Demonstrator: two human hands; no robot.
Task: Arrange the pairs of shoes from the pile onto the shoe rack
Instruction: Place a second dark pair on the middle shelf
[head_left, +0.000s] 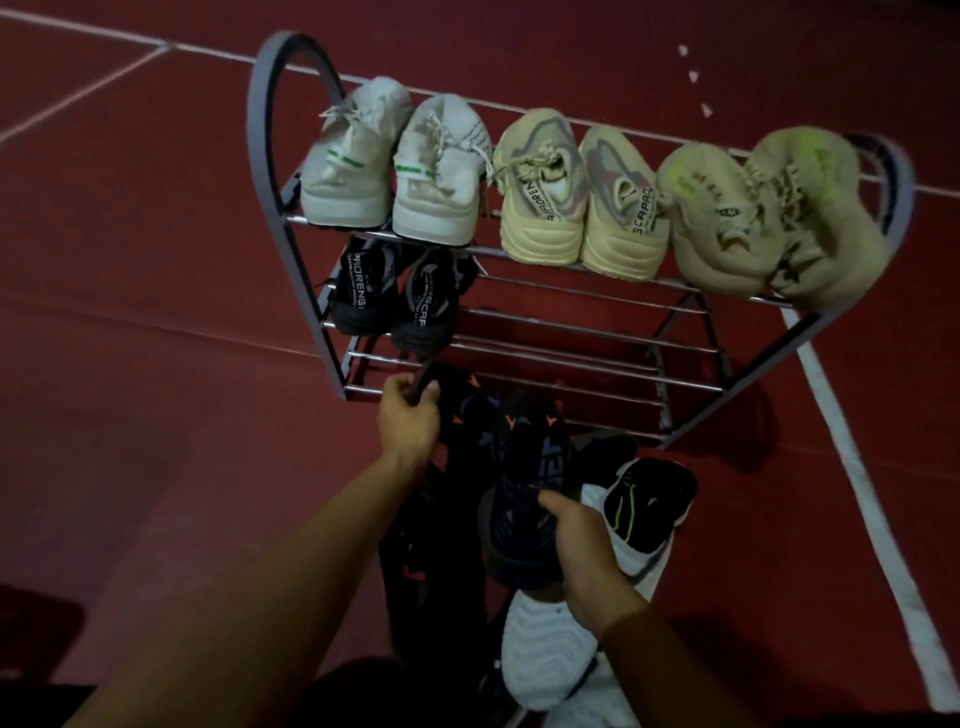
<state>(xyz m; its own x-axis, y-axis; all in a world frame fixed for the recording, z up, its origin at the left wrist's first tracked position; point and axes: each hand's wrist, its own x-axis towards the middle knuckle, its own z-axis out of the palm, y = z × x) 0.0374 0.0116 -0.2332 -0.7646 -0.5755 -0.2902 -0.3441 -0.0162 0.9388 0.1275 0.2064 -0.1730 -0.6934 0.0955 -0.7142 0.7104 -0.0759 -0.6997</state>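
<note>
While six pale shoes (566, 192) fill the top of the shoe rack (571, 332), the left hand (408, 415) and right hand (587, 551) each have fingers clamped on a dark shoe (524, 499) just before it, among the pile (550, 571)

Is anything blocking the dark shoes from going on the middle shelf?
Nothing visible does. The left hand and right hand each grip a dark shoe just in front of the rack. The middle shelf holds only a black pair at its left end; the rest is bare bars.
</note>
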